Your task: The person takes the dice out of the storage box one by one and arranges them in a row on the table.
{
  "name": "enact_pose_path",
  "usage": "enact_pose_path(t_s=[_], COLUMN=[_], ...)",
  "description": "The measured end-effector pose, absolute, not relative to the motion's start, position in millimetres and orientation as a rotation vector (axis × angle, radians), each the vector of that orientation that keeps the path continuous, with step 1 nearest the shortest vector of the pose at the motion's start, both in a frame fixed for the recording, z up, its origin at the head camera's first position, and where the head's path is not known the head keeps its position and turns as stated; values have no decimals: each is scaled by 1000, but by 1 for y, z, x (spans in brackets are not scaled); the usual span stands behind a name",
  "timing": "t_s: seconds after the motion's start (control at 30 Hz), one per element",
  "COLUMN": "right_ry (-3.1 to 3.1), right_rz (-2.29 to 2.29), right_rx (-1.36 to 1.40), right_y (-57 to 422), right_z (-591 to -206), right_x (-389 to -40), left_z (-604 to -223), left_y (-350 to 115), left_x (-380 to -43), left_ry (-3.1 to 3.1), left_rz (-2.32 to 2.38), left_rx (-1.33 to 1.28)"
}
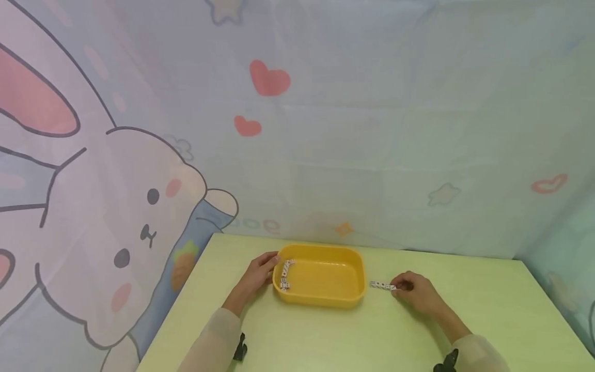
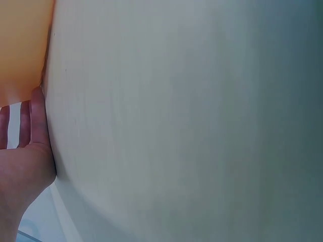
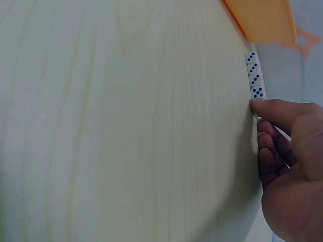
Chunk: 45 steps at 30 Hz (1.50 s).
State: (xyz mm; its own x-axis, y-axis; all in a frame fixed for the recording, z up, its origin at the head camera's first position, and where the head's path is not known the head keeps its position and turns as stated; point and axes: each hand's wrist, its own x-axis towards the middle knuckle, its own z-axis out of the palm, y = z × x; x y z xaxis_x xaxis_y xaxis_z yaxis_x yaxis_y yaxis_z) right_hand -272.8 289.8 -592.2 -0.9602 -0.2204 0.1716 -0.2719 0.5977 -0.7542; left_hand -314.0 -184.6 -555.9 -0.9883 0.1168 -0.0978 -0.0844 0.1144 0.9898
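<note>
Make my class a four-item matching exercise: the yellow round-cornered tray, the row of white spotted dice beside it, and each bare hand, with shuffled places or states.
1. Yellow round-cornered tray
2. Row of white spotted dice
3. Left hand
4. Right hand

A. Touching the row's end away from the tray
B. On the pale table, between tray and right hand
C. Other white dice lie along its inner left side
D. Against the tray's left side

Pairs: 1-C; 2-B; 3-D; 4-A

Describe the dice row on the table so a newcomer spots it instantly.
Find the yellow tray on the table. Just right of it in the head view, a straight row of white dice ends at the right hand. Unlike the tray dice, this row lies outside, on the table.
</note>
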Motion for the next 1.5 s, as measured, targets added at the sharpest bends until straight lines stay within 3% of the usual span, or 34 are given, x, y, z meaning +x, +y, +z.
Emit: enact_pose_path(t_s=[0.67, 1.5], right_ry=[-2763, -2736], right_rz=[1383, 1312], right_rx=[321, 433], right_y=[287, 282], right_z=[-599, -596], right_x=[-270, -267], left_z=[-559, -560], left_y=[-188, -188], left_x=[-316, -316], left_ry=[2199, 2177], left_rz=[1998, 2036], left_rx=[35, 33])
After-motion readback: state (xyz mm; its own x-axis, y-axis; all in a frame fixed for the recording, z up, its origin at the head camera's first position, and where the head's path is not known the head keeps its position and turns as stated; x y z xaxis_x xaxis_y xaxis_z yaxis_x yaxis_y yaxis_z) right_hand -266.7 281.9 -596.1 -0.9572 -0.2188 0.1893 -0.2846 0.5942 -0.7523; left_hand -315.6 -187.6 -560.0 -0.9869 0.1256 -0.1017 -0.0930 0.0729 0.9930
